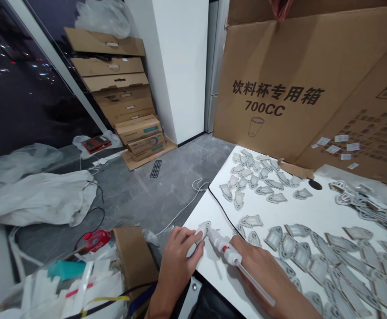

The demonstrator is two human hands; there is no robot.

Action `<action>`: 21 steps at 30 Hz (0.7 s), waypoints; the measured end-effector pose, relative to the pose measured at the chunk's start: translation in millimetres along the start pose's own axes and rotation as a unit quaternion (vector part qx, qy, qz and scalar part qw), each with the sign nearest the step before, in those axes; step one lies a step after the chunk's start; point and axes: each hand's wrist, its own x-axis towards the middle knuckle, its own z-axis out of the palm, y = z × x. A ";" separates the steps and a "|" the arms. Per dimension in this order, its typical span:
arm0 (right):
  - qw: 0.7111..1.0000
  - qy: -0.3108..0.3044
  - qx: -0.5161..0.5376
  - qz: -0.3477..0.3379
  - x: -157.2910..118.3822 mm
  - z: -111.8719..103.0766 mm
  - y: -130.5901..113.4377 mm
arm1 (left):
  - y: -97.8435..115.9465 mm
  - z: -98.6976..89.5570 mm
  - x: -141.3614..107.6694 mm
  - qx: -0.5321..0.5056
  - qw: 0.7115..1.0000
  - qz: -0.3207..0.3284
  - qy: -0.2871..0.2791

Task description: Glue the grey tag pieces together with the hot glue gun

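My left hand [185, 250] pinches a small flat grey-white piece [202, 231] with a rounded, ringed end, at the table's left edge. In my right hand [259, 270] is a white glue bottle [225, 249] with a red mark and a long narrow nozzle. Its tip points at the piece and is at or very near its surface; contact cannot be made out. A thin clear stem [256, 283] trails from the bottle across the back of my right hand. Several similar flat pieces [302, 254] lie on the white table [296, 217] to the right.
A big cardboard box [273, 57] stands at the table's far side. A black cable [223, 208] crosses the table edge. Darker pieces are heaped [369, 204] at right. Below left sits a box of scraps [135, 252]; stacked cartons [120, 97] stand behind.
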 end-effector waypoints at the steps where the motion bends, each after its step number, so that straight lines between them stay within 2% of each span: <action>1: 1.000 -0.005 -0.014 0.007 0.4 0.7 -0.4 | 0.3 0.0 0.0 0.001 1.000 0.000 0.001; 6: 0.997 0.021 -0.068 -0.001 1.1 7.6 0.6 | 1.3 -0.7 -0.7 0.006 1.000 -0.001 -0.004; 9: 0.997 0.050 -0.054 -0.003 1.5 8.0 -0.1 | 2.1 -1.1 -1.5 0.014 1.000 -0.004 -0.008; 17: 0.996 0.072 0.007 0.045 3.3 -5.8 -10.3 | 4.3 3.6 -2.3 0.019 1.000 -0.016 0.003; 21: 0.989 0.064 -0.037 0.127 17.5 -20.4 -15.0 | 4.1 3.2 -2.5 0.016 1.000 -0.016 0.000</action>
